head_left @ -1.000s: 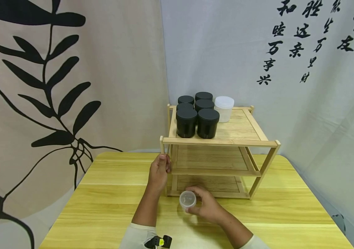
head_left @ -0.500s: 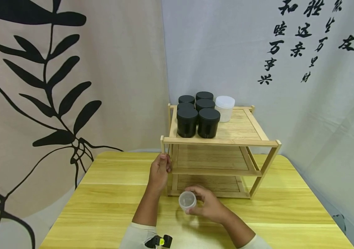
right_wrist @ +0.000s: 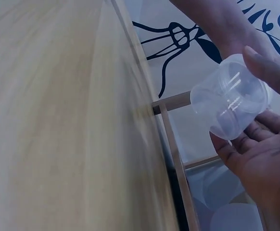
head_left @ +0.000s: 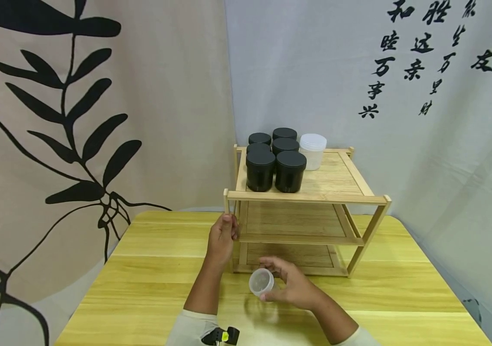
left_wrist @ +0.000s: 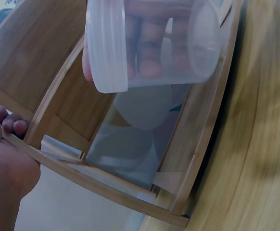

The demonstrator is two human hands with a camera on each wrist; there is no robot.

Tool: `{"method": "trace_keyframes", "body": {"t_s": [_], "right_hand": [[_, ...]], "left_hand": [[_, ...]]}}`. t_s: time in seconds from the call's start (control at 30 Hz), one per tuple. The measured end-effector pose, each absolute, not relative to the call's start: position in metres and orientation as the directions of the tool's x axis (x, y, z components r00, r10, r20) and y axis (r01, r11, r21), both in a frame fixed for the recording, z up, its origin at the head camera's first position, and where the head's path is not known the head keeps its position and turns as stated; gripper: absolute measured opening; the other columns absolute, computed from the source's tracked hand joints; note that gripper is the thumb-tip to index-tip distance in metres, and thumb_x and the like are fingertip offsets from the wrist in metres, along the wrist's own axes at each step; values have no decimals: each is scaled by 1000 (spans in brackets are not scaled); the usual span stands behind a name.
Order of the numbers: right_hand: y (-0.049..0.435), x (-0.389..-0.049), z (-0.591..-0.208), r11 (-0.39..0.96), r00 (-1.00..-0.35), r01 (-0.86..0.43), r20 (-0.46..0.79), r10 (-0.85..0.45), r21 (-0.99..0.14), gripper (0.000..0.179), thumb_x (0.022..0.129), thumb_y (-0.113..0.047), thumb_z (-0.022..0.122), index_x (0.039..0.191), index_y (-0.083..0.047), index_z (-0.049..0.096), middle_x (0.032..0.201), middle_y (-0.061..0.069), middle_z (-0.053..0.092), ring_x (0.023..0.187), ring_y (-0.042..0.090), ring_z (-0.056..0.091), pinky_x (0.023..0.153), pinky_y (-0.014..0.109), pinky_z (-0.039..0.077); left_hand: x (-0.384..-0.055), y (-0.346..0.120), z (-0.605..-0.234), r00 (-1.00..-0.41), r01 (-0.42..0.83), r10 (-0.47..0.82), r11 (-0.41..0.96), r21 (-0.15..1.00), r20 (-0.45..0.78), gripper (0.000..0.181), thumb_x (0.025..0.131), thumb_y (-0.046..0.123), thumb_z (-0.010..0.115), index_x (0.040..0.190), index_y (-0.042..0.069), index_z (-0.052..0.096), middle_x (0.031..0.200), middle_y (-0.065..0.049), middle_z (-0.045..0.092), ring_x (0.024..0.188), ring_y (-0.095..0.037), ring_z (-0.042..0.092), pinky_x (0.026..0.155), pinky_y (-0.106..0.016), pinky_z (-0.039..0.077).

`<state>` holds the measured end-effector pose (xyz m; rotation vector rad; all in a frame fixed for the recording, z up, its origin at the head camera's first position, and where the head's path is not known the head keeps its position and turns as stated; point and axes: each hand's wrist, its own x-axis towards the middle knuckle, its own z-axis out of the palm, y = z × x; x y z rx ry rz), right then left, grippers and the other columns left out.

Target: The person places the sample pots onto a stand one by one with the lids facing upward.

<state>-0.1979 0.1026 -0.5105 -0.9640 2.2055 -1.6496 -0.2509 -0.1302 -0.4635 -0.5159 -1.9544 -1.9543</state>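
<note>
My left hand [head_left: 221, 240] grips the front left upright of a three-tier wooden rack [head_left: 337, 180], near its middle shelf. In front of the lowest shelf, my right hand [head_left: 291, 286] holds a small clear plastic jar [head_left: 261, 282] between thumb and fingers. The left wrist view shows the jar's frosted ridged lid [left_wrist: 106, 53] on its upper end, and fingers show through the clear wall. Seen from the right wrist, the jar [right_wrist: 231, 101] is held above the table, thumb on one side and fingers on the other.
Several black lidded jars [head_left: 290, 173] stand grouped on the rack's top shelf, beside one translucent jar with a white lid [head_left: 313, 151]. The rack stands on a wooden table [head_left: 159, 278], with a printed cloth [head_left: 177, 120] hanging behind it.
The right hand has shifted slightly down in view, and the jar has tipped a little in its grip. The left hand stays on the upright.
</note>
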Motion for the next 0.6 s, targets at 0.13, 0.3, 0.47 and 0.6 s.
{"method": "trace_keyframes", "body": {"t_s": [0.13, 0.3, 0.47, 0.6], "right_hand": [[105, -197, -509, 112, -768, -336, 203, -607, -935, 67, 88, -13, 93, 145, -1, 61, 137, 23, 69, 122, 17, 69, 110, 31, 52], [106, -197, -507, 49, -765, -348, 253, -592, -936, 60, 86, -9, 93, 138, 1, 65, 131, 27, 72, 118, 15, 72, 107, 29, 55], [106, -198, -504, -46, -753, -332, 294, -588, -942, 59, 86, -1, 92, 137, 8, 63, 129, 29, 71, 115, 11, 72, 104, 28, 57], [107, -197, -499, -157, -745, -276, 314, -589, -948, 59, 88, 2, 89, 137, 14, 58, 128, 14, 73, 114, 12, 71, 100, 27, 58]], "left_hand": [[-250, -130, -464, -891, 454, 19, -8, 891, 454, 63, 117, 52, 24, 94, -3, 46, 76, -3, 36, 69, -11, 37, 69, -27, 37], [-250, -129, -463, -888, 459, 9, -10, 889, 459, 65, 115, 54, 25, 94, -3, 46, 76, -2, 36, 69, -10, 38, 69, -24, 36], [-251, -129, -464, -887, 462, 1, -16, 887, 462, 66, 114, 55, 26, 94, -5, 46, 76, -2, 36, 69, -10, 38, 68, -25, 35], [-252, -129, -464, -889, 458, -3, -12, 889, 458, 65, 115, 53, 26, 94, -5, 47, 76, -2, 36, 69, -11, 38, 68, -25, 36]]}}
